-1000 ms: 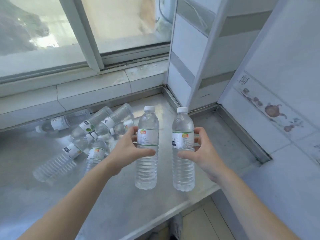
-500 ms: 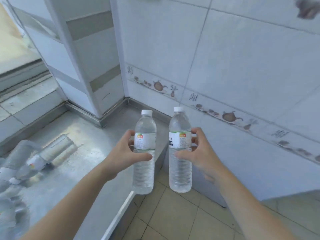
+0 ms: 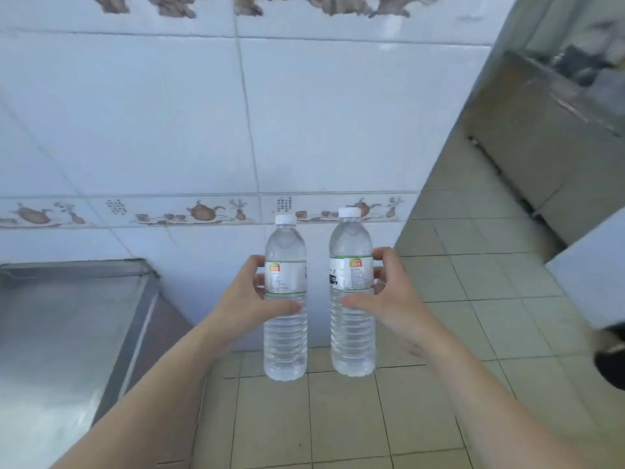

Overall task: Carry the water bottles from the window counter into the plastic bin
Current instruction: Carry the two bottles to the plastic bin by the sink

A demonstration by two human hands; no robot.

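Observation:
I hold two clear water bottles with white caps upright in front of me, above the tiled floor. My left hand (image 3: 248,296) grips the left water bottle (image 3: 285,340) around its label. My right hand (image 3: 389,296) grips the right water bottle (image 3: 352,336) the same way. The two bottles stand side by side, a small gap apart. The window counter (image 3: 67,319) is at the lower left, and none of the bottles lying on it show. The plastic bin is not in view.
A white tiled wall (image 3: 236,130) with a teapot border stands straight ahead. Beige floor tiles (image 3: 473,282) stretch to the right. A steel cabinet (image 3: 541,137) stands at the far right. A white surface (image 3: 592,286) and a dark object (image 3: 612,363) sit at the right edge.
My view has swung right, away from the window and the bottles lying on the counter, toward the tiled wall and floor. Both hands still hold their bottles upright in front of me.

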